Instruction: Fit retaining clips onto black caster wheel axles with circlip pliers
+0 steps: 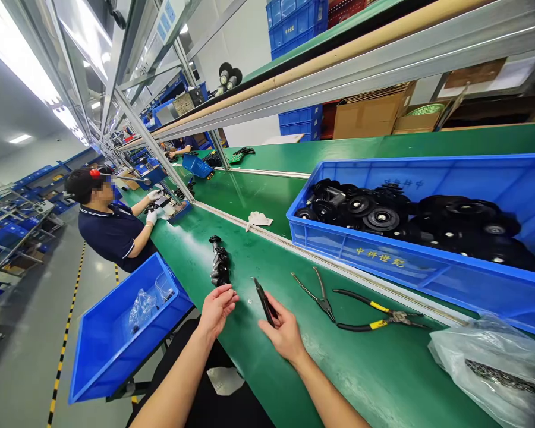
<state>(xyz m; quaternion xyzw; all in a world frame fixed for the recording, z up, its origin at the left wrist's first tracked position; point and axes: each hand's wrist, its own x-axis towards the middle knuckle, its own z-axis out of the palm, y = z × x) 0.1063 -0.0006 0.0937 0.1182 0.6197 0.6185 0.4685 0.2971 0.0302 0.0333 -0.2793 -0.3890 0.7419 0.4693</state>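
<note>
My right hand (286,334) is wrapped round a pair of slim black-handled pliers (264,302), tip pointing away from me. Thumb and fingertips pressed together, my left hand (217,310) hovers at the bench's near edge; whatever it may pinch is too small to make out. Between the hands a tiny ring (250,301) lies on the green bench top (339,380). Just beyond my left hand stands a row of black wheel-like parts (220,264). To the right of my right hand lie bare-metal pliers (323,303) and pliers with black-and-yellow handles (378,312).
A long blue bin (352,244) of black wheels stands at the right. In front of it is a clear bag (494,356) of small metal parts. A white glove (259,219) lies farther back. Left are another blue bin (102,339) and a seated co-worker (111,223) wearing gloves.
</note>
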